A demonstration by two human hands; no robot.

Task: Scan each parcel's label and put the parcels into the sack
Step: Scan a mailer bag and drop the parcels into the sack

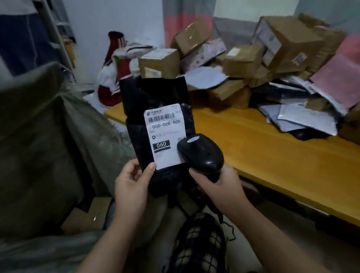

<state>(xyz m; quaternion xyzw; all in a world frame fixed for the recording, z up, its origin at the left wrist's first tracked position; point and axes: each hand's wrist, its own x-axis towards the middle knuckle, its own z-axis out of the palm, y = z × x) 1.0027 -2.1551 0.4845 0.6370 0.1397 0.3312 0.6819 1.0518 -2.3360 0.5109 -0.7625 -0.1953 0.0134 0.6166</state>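
Note:
My left hand [131, 184] pinches the lower edge of a black plastic parcel [154, 97], holding it upright with its white barcode label [164, 133] facing me. My right hand [216, 188] grips a black handheld scanner [201, 152], whose head lies over the label's lower right corner. A large grey-green woven sack [34, 145] stands open at the left, with a cardboard box [95, 213] visible low inside its mouth.
A yellow table [278, 154] runs along the right. A heap of cardboard boxes [241, 62], grey mailer bags [301, 119] and a pink padded envelope [344, 86] covers its back. The scanner's black cable [226, 228] hangs below my right hand. Red and white clothing [115, 70] lies behind the parcel.

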